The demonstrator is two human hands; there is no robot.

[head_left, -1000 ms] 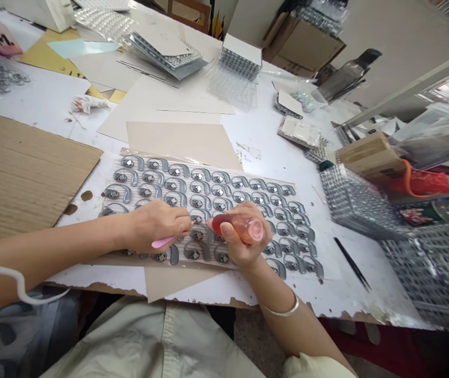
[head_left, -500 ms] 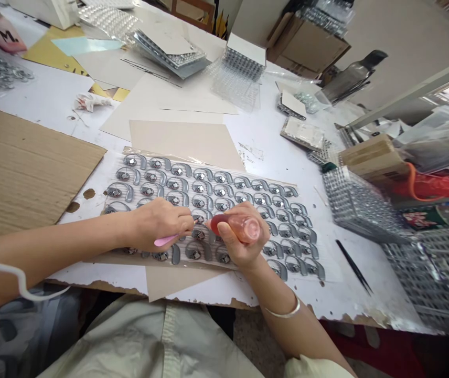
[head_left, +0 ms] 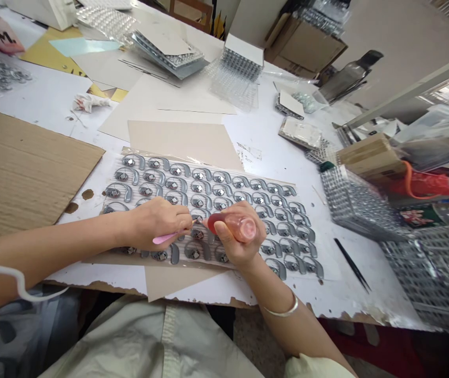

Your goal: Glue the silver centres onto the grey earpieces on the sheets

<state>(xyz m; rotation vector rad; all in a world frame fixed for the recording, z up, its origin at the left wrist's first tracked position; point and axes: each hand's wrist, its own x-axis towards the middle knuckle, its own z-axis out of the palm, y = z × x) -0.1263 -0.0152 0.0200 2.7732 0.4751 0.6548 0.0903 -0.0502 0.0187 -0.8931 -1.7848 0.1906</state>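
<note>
Rows of grey hook-shaped pieces [head_left: 175,184], each with a shiny round stone-like part, lie on a pale sheet on the table. My left hand [head_left: 165,224] is closed around a thin pink-handled tool [head_left: 164,239]; its tip points right, close to a piece in the middle of the sheet. My right hand [head_left: 244,241] grips a small squeeze bottle [head_left: 238,227] of reddish liquid, tilted with its base toward me. The bottle's nozzle comes near the tool's tip over the same piece. Whether they touch is too small to tell.
Black tweezers [head_left: 352,265] lie to the right. Stacked clear trays [head_left: 360,205] stand beyond them. A cardboard sheet [head_left: 23,168] lies on the left, with beige card [head_left: 185,139] behind the pieces. A crumpled tissue [head_left: 91,101] sits further back.
Both hands keep nearly the same place and hold on the tool and bottle. The whole view has shifted very slightly left.
</note>
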